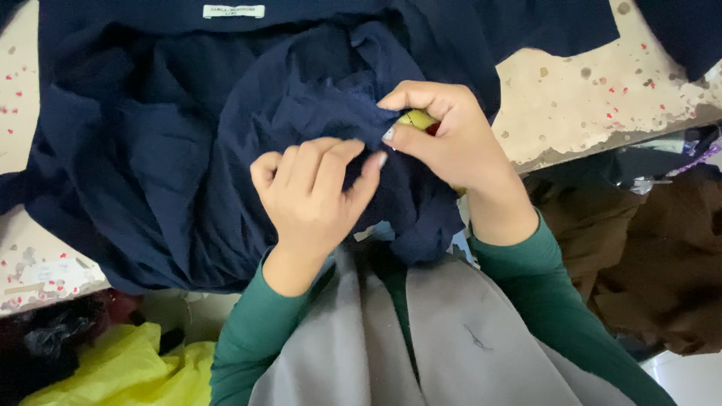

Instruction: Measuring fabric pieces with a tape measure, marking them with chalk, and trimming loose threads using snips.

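We pinch the navy garment (226,135) fold with both hands: left hand (308,195) fingers at 7 o'clock of right hand (444,139), which also clasps a small yellow tool (416,119).

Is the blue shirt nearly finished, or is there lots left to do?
Hard to tell. The navy garment already has its white label at the collar. Right now the left hand pinches a fold while the right hand holds a small yellow tool against it. No finished pile shows.
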